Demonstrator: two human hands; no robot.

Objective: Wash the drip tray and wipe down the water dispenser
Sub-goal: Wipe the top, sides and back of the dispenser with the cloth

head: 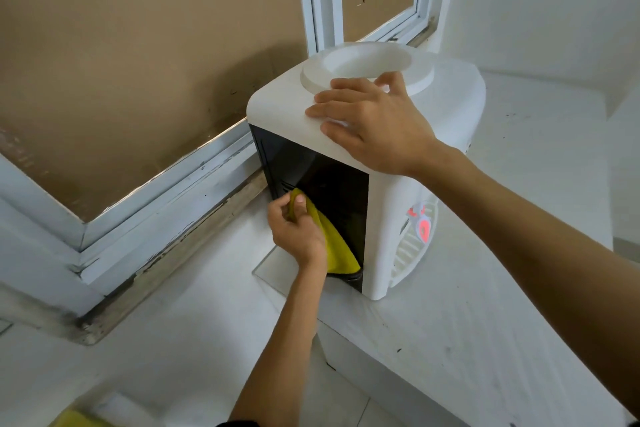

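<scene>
Pressure matters here: keep your right hand (375,121) spread flat on the water dispenser (374,156) atop the bench (485,322) while your left hand (298,229), pinching the yellow cloth (337,243), wipes its black panel (311,170).

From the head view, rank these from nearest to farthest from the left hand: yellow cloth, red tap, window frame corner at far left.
1. Yellow cloth: gripped in the left hand, against the dispenser's black panel.
2. Red tap: on the dispenser's front, to the right.
3. Window frame corner: far left.
</scene>
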